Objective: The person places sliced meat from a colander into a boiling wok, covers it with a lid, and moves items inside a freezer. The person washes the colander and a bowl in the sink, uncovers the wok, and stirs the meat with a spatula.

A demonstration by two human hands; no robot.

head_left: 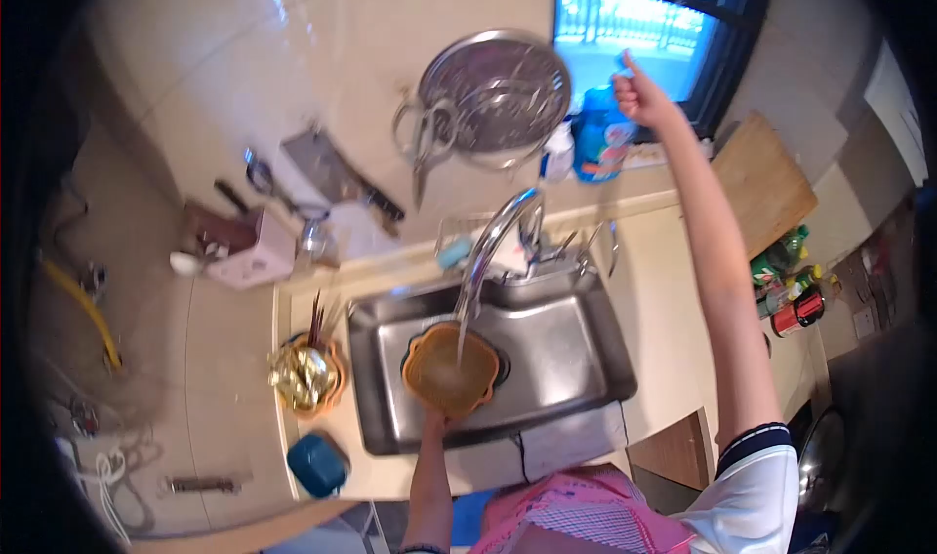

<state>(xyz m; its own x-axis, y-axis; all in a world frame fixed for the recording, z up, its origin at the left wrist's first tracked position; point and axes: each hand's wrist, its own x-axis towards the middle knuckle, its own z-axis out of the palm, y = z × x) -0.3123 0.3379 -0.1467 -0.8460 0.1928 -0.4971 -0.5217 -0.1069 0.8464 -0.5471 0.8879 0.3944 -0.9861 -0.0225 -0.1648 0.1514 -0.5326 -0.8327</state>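
My left hand (444, 420) grips the near edge of an orange basin (405, 373) with small side lugs. The basin is in the left part of the steel sink (571, 354), and a stream of water from the curved faucet (480, 256) runs into it. High on the right, my right hand (636, 95) is raised near the window with its fingers curled and thumb up. It overlaps the upper part of a large blue bottle (597, 146). What those fingers hold, if anything, is hidden. A white bottle (557, 154) stands beside the blue one.
Left of the sink are an orange bowl (335, 395) with a gold wrapper (301, 375) and a dark blue container (318, 464). A cleaver (332, 168), scissors (423, 149) and a steel strainer (498, 95) hang on the wall. A cutting board (763, 188) leans at right.
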